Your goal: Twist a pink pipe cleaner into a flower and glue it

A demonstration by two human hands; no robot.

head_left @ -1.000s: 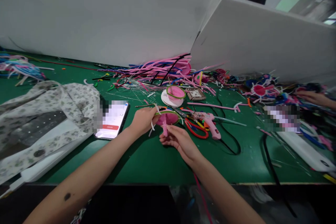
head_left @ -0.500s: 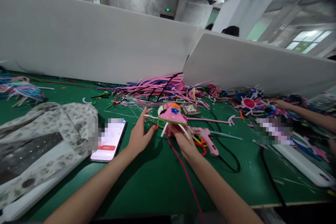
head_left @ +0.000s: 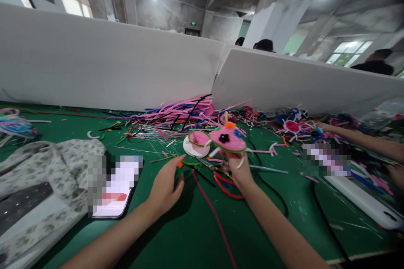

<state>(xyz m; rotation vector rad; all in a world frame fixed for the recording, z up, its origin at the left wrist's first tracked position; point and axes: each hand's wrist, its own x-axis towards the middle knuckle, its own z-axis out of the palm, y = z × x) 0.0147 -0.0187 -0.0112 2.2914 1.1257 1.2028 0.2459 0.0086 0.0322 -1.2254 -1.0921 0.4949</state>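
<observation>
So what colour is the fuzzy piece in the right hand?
The fuzzy piece is pink with green edging; head view.

Green bench (head_left: 63, 124) was a total mess: phone (head_left: 115, 189) beside a floral cloth (head_left: 41, 176), pipe cleaners (head_left: 176, 115) heaped against a white partition (head_left: 104, 63), and a co-worker's arm (head_left: 356, 141) reaching in on the right.

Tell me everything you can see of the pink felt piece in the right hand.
The pink felt piece is a rounded, tilted shape edged in green pipe cleaner, with a black flower, a blue flower and an orange bit on top. White strands stick out below. The right hand holds it from underneath.
</observation>
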